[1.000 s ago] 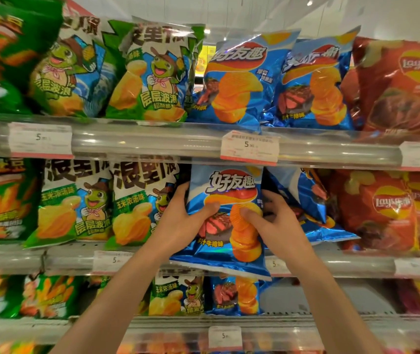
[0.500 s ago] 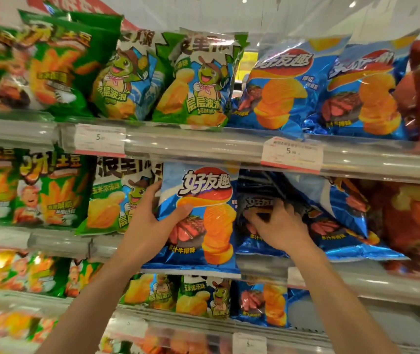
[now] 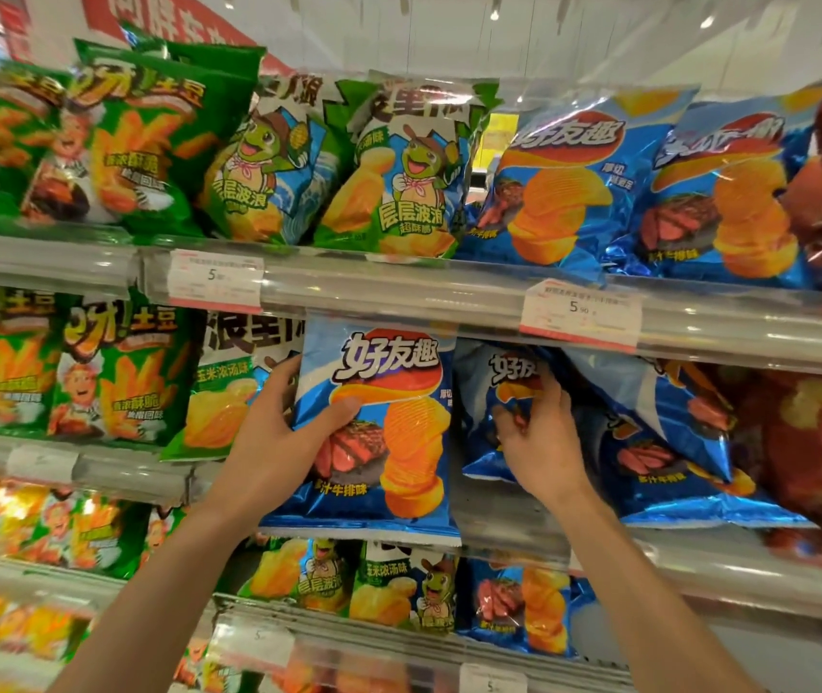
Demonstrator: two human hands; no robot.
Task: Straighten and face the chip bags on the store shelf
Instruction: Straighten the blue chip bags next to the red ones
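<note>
On the middle shelf [image 3: 114, 475] an upright blue chip bag [image 3: 389, 387] faces me, its bottom hanging over the shelf lip. My left hand [image 3: 276, 432] grips its left edge, thumb across the front. Just to the right, my right hand [image 3: 536, 442] pinches the front of a second blue chip bag [image 3: 481, 397] that sits further back. Beyond it a third blue bag [image 3: 673, 442] leans over to the left, tilted and partly covering another one.
Green bags [image 3: 124, 372] fill the middle shelf's left side and red bags [image 3: 818, 442] its right. The upper shelf [image 3: 399, 287] carries green, blue and red bags with price tags [image 3: 579, 312] on its rail. More bags stand on the lower shelf [image 3: 508, 607].
My right hand left the front blue bag and took hold of the second blue bag behind it. The left hand shifted the front bag leftwards. The view swung left and up.
</note>
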